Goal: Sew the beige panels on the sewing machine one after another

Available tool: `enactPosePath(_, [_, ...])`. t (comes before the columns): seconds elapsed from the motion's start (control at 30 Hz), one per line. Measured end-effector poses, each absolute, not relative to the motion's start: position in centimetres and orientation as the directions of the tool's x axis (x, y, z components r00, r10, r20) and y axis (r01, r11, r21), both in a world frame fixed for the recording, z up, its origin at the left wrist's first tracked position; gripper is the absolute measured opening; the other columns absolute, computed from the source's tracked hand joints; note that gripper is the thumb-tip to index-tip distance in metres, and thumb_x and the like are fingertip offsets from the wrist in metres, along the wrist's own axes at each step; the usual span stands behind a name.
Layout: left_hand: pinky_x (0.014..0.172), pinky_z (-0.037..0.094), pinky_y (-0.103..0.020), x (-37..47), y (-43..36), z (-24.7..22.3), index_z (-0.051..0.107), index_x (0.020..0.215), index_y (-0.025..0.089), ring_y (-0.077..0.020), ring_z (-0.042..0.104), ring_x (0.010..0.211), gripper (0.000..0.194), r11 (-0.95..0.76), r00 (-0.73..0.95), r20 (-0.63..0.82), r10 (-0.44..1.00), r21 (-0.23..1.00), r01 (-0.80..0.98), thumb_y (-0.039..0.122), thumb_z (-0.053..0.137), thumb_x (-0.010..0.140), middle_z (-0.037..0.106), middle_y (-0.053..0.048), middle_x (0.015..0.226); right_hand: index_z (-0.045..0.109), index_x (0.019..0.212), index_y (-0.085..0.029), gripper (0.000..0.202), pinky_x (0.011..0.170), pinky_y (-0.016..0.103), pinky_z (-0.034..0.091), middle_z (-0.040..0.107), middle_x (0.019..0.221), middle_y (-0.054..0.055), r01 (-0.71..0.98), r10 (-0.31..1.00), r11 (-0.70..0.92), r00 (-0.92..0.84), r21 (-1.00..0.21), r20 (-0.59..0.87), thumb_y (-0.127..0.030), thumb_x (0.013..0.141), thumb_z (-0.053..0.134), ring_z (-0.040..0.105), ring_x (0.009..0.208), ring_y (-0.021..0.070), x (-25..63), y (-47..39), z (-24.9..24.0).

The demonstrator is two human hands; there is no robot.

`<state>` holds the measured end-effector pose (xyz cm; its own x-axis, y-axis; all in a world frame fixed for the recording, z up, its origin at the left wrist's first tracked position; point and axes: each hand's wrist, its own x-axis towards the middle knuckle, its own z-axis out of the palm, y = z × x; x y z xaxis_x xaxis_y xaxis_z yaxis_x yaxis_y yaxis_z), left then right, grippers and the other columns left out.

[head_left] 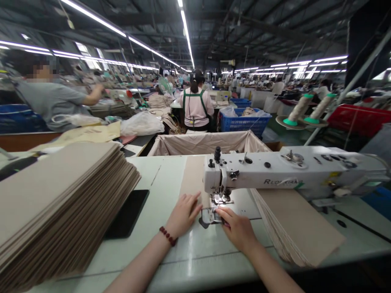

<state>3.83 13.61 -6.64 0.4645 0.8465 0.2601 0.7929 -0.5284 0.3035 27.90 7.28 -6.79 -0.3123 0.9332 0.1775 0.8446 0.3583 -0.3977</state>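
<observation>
Forearms (137,266) reach up to 12 o'clock, left hand (183,212) loosely open on cloth (193,175) beside the foot (223,199), right hand (240,231) half-curled, hold unclear — seemingly aligning, with flat, steady guiding called for next.

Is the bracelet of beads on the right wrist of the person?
No, the dark red bracelet is on the wrist of the left hand.

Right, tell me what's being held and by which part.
Left hand rests on the near end of the beige panel; right hand seems to hold a small dark object, grip point hidden.
</observation>
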Motion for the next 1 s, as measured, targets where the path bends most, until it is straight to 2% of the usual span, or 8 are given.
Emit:
enactPosePath(0.1, [0.095, 0.047, -0.042, 4.0, 13.7, -6.4, 0.046, 0.136, 0.015, -0.0245, 0.060, 0.108, 0.040, -0.439, 0.357, 0.290, 0.888, 0.297, 0.848, 0.032, 0.030, 0.103, 0.064, -0.013, 0.115, 0.051, 0.131, -0.033, 0.057, 0.097, 0.031, 0.046, 0.054, 0.138, -0.003, 0.841, 0.932, 0.361, -0.314, -0.404, 0.179, -0.006, 0.081, 0.052, 0.058, 0.115, 0.0178, 27.9, 7.3, -6.5])
enactPosePath(0.33, [0.105, 0.032, -0.064, 0.4, 4.1, -8.8, 0.046, 0.138, 0.014, -0.0389, 0.038, 0.133, 0.050, -0.318, 0.247, 0.291, 0.925, 0.233, 0.919, 0.016, 0.042, 0.088, 0.043, -0.018, 0.144, 0.056, 0.124, -0.033, 0.047, 0.083, 0.028, 0.051, 0.063, 0.122, -0.002, 0.832, 0.941, 0.339, -0.302, -0.439, 0.155, -0.010, 0.083, 0.051, 0.065, 0.100, 0.0179, 29.9, 3.9, -5.3])
enactPosePath(0.47, [0.110, 0.027, -0.063, -2.6, -1.1, -8.9, 0.032, 0.147, 0.028, -0.0328, 0.030, 0.139, 0.066, -0.445, 0.419, 0.150, 0.895, 0.249, 0.860, 0.009, 0.043, 0.085, 0.033, -0.007, 0.153, 0.059, 0.121, -0.033, 0.043, 0.080, 0.028, 0.052, 0.068, 0.109, -0.002, 0.765, 0.973, 0.222, -0.214, -0.605, 0.086, -0.013, 0.085, 0.048, 0.067, 0.093, 0.0181, 31.8, 0.2, -5.8])
enactPosePath(0.57, [0.113, 0.025, -0.058, -1.8, -0.8, -6.8, 0.038, 0.143, 0.031, -0.0284, 0.031, 0.140, 0.063, -0.562, 0.571, 0.079, 0.817, 0.328, 0.759, 0.005, 0.042, 0.086, 0.037, -0.003, 0.150, 0.061, 0.120, -0.035, 0.038, 0.087, 0.029, 0.050, 0.069, 0.114, -0.003, 0.653, 0.984, 0.154, -0.170, -0.742, 0.056, -0.018, 0.089, 0.048, 0.065, 0.102, 0.0181, 32.2, -1.4, -6.0])
enactPosePath(0.7, [0.111, 0.033, -0.053, 3.1, 0.7, -3.9, 0.053, 0.129, 0.028, -0.0303, 0.039, 0.132, 0.044, -0.590, 0.613, 0.084, 0.785, 0.402, 0.700, 0.021, 0.059, 0.086, 0.046, -0.006, 0.141, 0.061, 0.120, -0.038, 0.037, 0.087, 0.031, 0.051, 0.070, 0.114, -0.005, 0.653, 0.985, 0.143, -0.168, -0.744, 0.041, -0.022, 0.089, 0.050, 0.066, 0.100, 0.0187, 31.8, -1.9, -5.6])
enactPosePath(0.83, [0.095, 0.048, -0.047, 8.6, -0.8, -4.5, 0.046, 0.136, 0.030, -0.0308, 0.052, 0.114, 0.067, -0.612, 0.637, 0.100, 0.764, 0.424, 0.668, 0.034, 0.076, 0.077, 0.051, -0.009, 0.131, 0.059, 0.123, -0.038, 0.045, 0.090, 0.030, 0.050, 0.068, 0.117, -0.006, 0.694, 0.985, 0.151, -0.162, -0.704, 0.052, -0.015, 0.086, 0.051, 0.065, 0.103, 0.0174, 31.9, -2.6, -5.7])
enactPosePath(0.9, [0.087, 0.051, -0.044, 10.7, -1.9, -5.8, 0.049, 0.133, 0.029, -0.0275, 0.057, 0.102, 0.051, -0.660, 0.668, 0.138, 0.732, 0.389, 0.643, 0.029, 0.069, 0.086, 0.058, -0.009, 0.118, 0.058, 0.126, -0.037, 0.051, 0.091, 0.029, 0.049, 0.068, 0.118, -0.005, 0.719, 0.985, 0.154, -0.166, -0.678, 0.047, -0.011, 0.082, 0.051, 0.065, 0.103, 0.0167, 32.1, -3.2, -6.2])
enactPosePath(1.0, [0.075, 0.051, -0.039, 12.3, -2.9, -7.4, 0.061, 0.108, 0.025, -0.0236, 0.059, 0.085, 0.016, -0.719, 0.699, 0.202, 0.686, 0.338, 0.607, 0.020, 0.054, 0.095, 0.063, -0.006, 0.092, 0.056, 0.129, -0.035, 0.059, 0.087, 0.030, 0.051, 0.070, 0.114, -0.003, 0.780, 0.985, 0.152, -0.169, -0.607, 0.030, -0.006, 0.077, 0.051, 0.067, 0.099, 0.0177, 32.0, -3.8, -6.9])
